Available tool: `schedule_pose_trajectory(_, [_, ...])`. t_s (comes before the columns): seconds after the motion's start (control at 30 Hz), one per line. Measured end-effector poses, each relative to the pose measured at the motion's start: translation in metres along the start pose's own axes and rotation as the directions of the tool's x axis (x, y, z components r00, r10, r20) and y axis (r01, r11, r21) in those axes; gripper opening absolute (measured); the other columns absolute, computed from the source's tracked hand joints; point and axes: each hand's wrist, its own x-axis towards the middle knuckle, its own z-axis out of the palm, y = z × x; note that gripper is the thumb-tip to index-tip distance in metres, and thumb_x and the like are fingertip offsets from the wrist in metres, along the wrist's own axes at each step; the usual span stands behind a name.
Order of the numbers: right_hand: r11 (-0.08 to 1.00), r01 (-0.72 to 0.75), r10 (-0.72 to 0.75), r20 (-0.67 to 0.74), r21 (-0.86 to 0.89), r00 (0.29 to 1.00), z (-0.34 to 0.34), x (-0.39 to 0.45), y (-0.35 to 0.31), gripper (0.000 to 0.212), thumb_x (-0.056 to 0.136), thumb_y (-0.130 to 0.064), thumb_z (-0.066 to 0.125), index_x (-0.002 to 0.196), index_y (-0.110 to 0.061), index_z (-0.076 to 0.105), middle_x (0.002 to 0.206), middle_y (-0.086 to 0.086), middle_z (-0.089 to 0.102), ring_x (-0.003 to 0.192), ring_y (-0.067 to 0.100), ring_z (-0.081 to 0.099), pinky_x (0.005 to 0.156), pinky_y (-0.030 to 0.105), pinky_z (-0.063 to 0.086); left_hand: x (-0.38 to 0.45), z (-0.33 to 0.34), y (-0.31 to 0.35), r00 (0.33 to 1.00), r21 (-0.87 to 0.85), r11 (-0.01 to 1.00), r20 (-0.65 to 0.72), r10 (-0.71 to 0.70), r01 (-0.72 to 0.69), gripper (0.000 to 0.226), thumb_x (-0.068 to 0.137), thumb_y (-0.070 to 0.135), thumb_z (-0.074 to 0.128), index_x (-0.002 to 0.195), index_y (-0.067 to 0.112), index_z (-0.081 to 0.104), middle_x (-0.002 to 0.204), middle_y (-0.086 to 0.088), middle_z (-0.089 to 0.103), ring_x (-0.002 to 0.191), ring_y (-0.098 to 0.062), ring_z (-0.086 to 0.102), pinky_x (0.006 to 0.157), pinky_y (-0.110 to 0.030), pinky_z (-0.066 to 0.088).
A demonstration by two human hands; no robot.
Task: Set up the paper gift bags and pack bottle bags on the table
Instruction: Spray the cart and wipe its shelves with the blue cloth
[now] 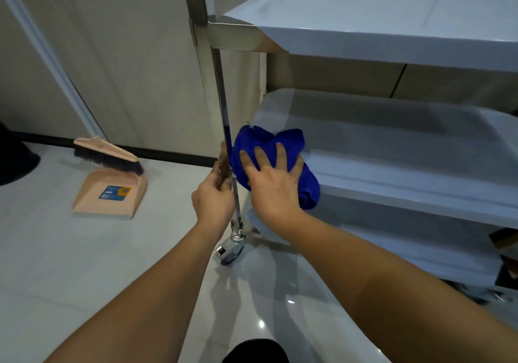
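Note:
A crumpled blue cloth lies at the left end of the middle shelf of a steel trolley. My right hand presses on the cloth with its fingers spread and fairly straight. My left hand grips the trolley's shiny front-left post, fingers curled round it just left of the cloth. No paper gift bags or bottle bags are in view.
The trolley has a white top shelf and a lower shelf, and stands on a caster wheel. A peach dustpan with a brush lies on the glossy tiled floor at left, by the wall.

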Motion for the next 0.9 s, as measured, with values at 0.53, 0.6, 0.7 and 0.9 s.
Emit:
schedule_pose_trajectory(0.53, [0.981,0.187,-0.165,-0.291,0.049,0.942,0.113,-0.093,0.049,0.053,0.071,-0.008,0.082,0.121,-0.017,0.070,0.129,0.009,0.066,0.120,0.039,0.051,0.090,0.062,0.047,-0.020,0.031,-0.023,0.998,0.037,0.998,-0.048,0.047,-0.046,0.072,0.094,0.004,0.053,0.154,0.039,0.035,0.107,0.014,0.065,0.100,-0.014,0.064,0.086,-0.035,0.057])
schedule_pose_trajectory(0.6, [0.981,0.175,-0.155,-0.190,0.090,0.969,0.127,-0.093,0.058,0.060,0.065,-0.013,0.089,0.121,-0.018,0.070,0.129,0.009,0.066,0.121,0.038,0.050,0.091,0.062,0.047,-0.033,0.043,-0.052,0.987,0.171,0.976,-0.066,0.146,-0.133,0.054,0.098,0.014,0.056,0.149,0.030,0.046,0.133,0.006,0.060,0.119,-0.018,0.059,0.098,-0.036,0.053])
schedule_pose_trajectory(0.7, [0.983,0.128,-0.116,-0.097,0.129,0.989,0.149,-0.084,0.066,0.066,0.059,-0.019,0.093,0.121,-0.019,0.068,0.128,0.008,0.066,0.120,0.039,0.054,0.093,0.061,0.047,-0.052,0.066,-0.110,0.976,0.319,0.922,0.069,0.206,-0.217,0.033,0.098,0.017,0.058,0.131,0.018,0.063,0.128,-0.002,0.060,0.111,-0.018,0.059,0.092,-0.025,0.046])
schedule_pose_trajectory(0.9, [0.991,0.031,-0.062,0.239,0.133,0.969,0.207,-0.070,0.074,0.070,0.096,-0.033,0.056,0.157,-0.038,0.021,0.167,-0.004,0.015,0.154,0.032,0.006,0.118,0.065,0.005,-0.050,0.100,-0.176,0.898,0.420,0.806,0.326,0.295,-0.417,0.028,0.094,0.009,0.055,0.119,0.009,0.068,0.117,-0.006,0.068,0.101,-0.021,0.061,0.085,-0.026,0.047])
